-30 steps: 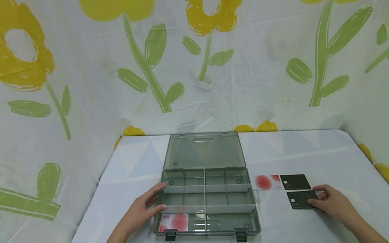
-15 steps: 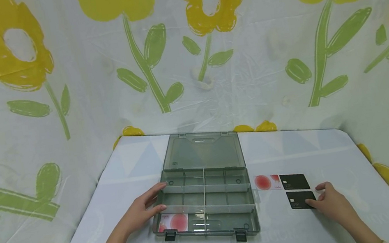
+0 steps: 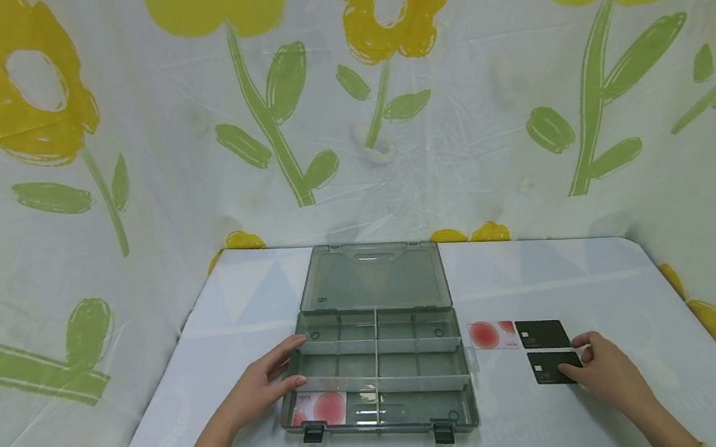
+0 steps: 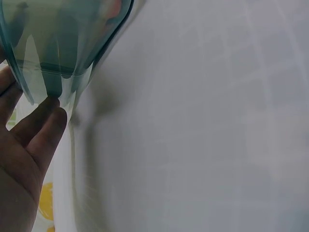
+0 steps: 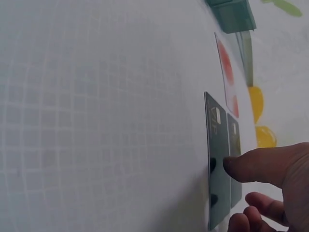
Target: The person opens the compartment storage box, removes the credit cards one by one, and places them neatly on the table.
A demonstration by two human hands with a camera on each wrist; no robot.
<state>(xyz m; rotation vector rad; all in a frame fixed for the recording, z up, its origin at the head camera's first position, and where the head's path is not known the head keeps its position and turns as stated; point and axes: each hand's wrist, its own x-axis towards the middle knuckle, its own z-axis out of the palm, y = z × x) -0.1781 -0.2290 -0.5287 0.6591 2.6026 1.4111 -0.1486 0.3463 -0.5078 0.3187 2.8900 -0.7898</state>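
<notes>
A grey see-through plastic organizer box (image 3: 375, 343) lies with its lid (image 3: 376, 278) folded back. My left hand (image 3: 254, 391) rests against the box's left side, fingers and thumb extended to its rim. A white card with a red circle (image 3: 321, 410) lies in its front left compartment. Right of the box, two black VIP cards lie on the table, a far one (image 3: 543, 334) and a near one (image 3: 546, 367). My right hand (image 3: 606, 372) is at the near card's right end, thumb over its face. In the right wrist view, the other fingers are loosely bent beside it.
Another white and red card (image 3: 492, 335) lies between the box and the far black card. Two black latches (image 3: 444, 431) hang off the box's front edge. The white table (image 3: 257, 291) stands against a flower-printed curtain (image 3: 472, 108).
My right hand has shifted a little to the left, its thumb farther over the near black card. The left hand, the box and the cards look much the same.
</notes>
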